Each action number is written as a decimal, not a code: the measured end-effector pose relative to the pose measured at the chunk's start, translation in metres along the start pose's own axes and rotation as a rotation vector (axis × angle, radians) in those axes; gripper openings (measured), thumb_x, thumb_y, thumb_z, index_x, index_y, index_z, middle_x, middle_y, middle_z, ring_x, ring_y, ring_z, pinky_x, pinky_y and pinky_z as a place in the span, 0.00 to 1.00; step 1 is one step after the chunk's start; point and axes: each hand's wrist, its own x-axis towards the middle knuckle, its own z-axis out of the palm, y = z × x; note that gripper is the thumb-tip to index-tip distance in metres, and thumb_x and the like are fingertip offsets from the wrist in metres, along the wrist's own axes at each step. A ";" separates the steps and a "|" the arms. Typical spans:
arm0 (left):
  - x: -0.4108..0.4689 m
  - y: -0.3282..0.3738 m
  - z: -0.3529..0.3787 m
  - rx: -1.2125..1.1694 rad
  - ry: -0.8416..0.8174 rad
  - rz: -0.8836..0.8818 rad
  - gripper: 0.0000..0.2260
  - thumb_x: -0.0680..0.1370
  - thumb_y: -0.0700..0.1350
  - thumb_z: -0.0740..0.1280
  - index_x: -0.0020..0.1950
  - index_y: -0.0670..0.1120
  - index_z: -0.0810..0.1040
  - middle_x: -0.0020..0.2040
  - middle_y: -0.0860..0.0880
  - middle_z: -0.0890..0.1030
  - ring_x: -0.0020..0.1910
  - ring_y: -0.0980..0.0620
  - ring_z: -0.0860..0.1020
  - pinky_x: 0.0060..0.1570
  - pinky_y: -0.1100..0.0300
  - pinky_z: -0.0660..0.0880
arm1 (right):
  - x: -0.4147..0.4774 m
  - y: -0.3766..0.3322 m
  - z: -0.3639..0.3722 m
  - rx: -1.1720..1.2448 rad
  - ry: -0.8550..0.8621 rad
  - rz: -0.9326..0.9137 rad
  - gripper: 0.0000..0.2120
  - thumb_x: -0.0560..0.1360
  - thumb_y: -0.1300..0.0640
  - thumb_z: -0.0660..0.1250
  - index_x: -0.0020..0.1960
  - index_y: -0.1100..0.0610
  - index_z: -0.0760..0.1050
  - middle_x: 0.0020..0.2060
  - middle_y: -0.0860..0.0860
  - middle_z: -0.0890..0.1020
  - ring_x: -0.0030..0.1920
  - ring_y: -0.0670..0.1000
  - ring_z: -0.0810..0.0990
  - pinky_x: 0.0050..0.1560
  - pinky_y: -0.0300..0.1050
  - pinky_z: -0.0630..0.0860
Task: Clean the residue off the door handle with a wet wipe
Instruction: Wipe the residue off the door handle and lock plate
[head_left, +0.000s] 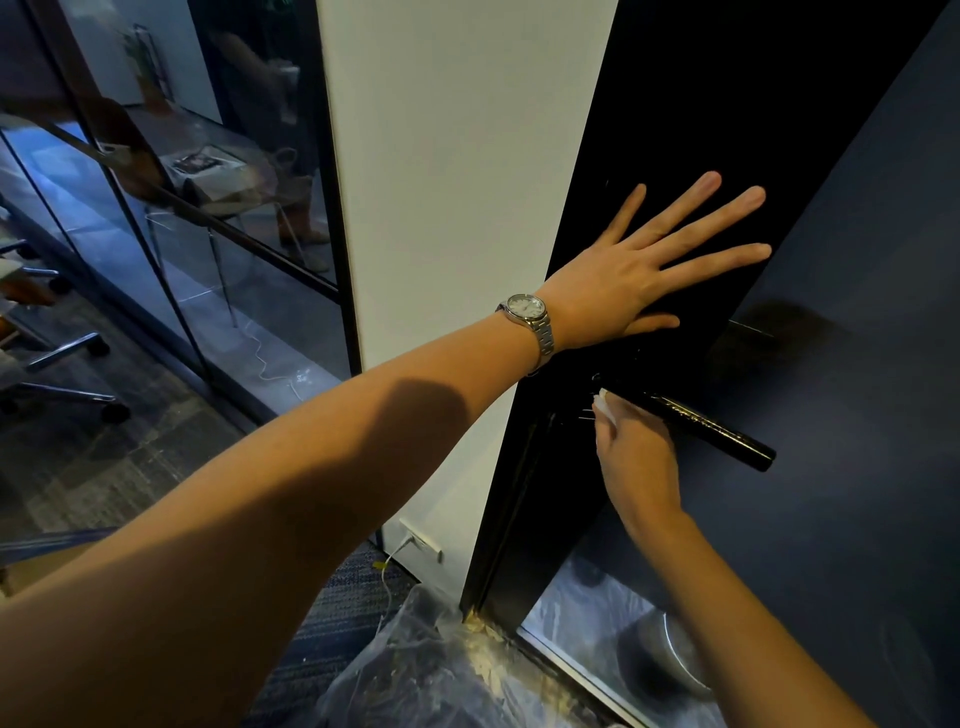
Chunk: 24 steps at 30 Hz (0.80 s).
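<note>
A black lever door handle (717, 431) sticks out to the right from a dark door (841, 291). My right hand (636, 457) is closed around a small white wet wipe (602, 402) and presses it against the inner end of the handle, near the door's edge. My left hand (660, 260), with a silver wristwatch, lies flat with spread fingers on the black door edge above the handle. It holds nothing. Most of the wipe is hidden inside my right fist.
A white wall panel (457, 208) stands left of the door, with a socket and white cable (395, 558) near the floor. Crumpled clear plastic sheeting (415, 665) covers the floor below. Glass partitions (171, 208) and office chair legs (67, 374) are at the left.
</note>
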 end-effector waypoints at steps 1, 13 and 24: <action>0.000 0.000 0.000 0.000 -0.001 -0.002 0.33 0.72 0.53 0.69 0.73 0.49 0.58 0.74 0.41 0.59 0.73 0.36 0.54 0.68 0.37 0.47 | 0.000 0.000 0.001 -0.074 -0.075 -0.030 0.15 0.79 0.58 0.55 0.62 0.61 0.72 0.55 0.60 0.79 0.56 0.59 0.76 0.56 0.49 0.73; 0.000 0.000 -0.003 -0.013 -0.025 -0.006 0.33 0.72 0.52 0.68 0.74 0.49 0.58 0.74 0.41 0.58 0.73 0.36 0.53 0.68 0.37 0.47 | -0.007 0.003 0.022 -0.548 -0.040 -0.166 0.26 0.72 0.53 0.66 0.68 0.60 0.67 0.63 0.58 0.76 0.64 0.59 0.73 0.61 0.59 0.70; 0.001 0.000 -0.003 -0.006 -0.022 -0.001 0.33 0.72 0.53 0.68 0.73 0.49 0.58 0.74 0.41 0.59 0.73 0.36 0.54 0.68 0.36 0.49 | -0.020 0.014 0.029 -0.397 0.109 -0.046 0.23 0.74 0.50 0.58 0.64 0.62 0.69 0.64 0.59 0.74 0.67 0.61 0.68 0.68 0.62 0.57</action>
